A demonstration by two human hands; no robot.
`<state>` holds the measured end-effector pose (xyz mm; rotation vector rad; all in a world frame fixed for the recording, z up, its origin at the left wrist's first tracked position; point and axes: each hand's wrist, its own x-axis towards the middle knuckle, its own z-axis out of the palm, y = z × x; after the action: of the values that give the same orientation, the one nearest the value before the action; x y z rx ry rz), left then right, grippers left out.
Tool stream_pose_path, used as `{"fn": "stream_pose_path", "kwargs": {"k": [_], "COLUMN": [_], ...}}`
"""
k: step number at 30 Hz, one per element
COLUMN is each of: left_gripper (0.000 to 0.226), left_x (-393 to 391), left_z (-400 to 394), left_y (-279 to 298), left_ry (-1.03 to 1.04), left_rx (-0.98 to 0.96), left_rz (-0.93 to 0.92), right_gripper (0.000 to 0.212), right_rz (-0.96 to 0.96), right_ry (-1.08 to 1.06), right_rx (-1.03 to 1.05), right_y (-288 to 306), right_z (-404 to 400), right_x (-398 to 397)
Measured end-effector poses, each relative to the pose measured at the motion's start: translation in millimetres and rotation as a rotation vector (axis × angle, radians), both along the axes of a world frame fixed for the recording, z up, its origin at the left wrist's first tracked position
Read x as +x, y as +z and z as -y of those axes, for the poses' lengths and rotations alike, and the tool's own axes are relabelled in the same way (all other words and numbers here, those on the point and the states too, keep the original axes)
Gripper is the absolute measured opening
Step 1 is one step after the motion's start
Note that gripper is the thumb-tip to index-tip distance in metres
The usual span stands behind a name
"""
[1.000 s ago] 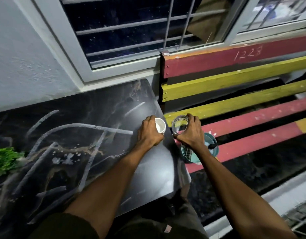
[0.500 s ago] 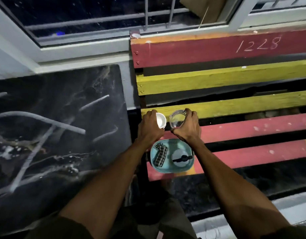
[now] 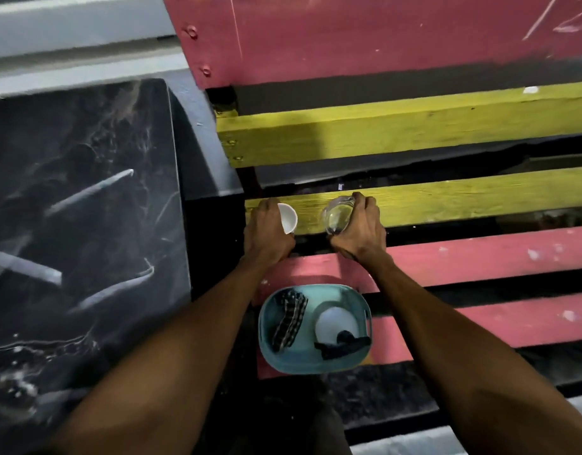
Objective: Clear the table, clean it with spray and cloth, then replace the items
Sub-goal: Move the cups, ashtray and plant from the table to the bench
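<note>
My left hand [image 3: 266, 233] grips a small white cup [image 3: 288, 218] over the yellow slat of the bench [image 3: 447, 205]. Beside it, my right hand [image 3: 360, 231] grips a clear glass [image 3: 337, 216] at the same slat. A teal basket [image 3: 273, 356] sits on the red slats just below my hands. It holds a checked cloth [image 3: 288, 320] and a white spray bottle with a black nozzle [image 3: 335, 326]. The dark marble table [image 3: 79, 224] lies to the left, streaked with white marks.
The bench has red and yellow slats with dark gaps between them; its red backrest [image 3: 381, 37] rises at the top. A grey window frame [image 3: 69, 34] runs behind the table. A pale floor edge [image 3: 414, 441] shows at the bottom right.
Both hands have carried the cup and the glass rightward, off the table and over to the bench's yellow slat. The view has swung right and down, closer to the bench.
</note>
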<state>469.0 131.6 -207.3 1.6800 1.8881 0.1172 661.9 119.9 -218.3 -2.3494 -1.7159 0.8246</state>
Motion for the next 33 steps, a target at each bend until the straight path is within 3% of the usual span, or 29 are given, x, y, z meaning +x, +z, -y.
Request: {"fn": "stream_pose_path", "kwargs": {"k": [10, 33], "left_gripper": [0.070, 0.079], "left_x": [16, 14], "left_z": [-31, -48], "left_y": [-58, -85], "left_ry": [0.031, -0.039], "left_rx": [0.002, -0.028], "left_rz": [-0.020, -0.073], "right_gripper": [0.097, 0.114], "right_rz": [0.018, 0.071], "right_ry": [0.043, 0.152], "right_rx": [-0.056, -0.069], "right_y": [-55, -83], "right_z": [-28, -40], "right_x": [16, -2]}}
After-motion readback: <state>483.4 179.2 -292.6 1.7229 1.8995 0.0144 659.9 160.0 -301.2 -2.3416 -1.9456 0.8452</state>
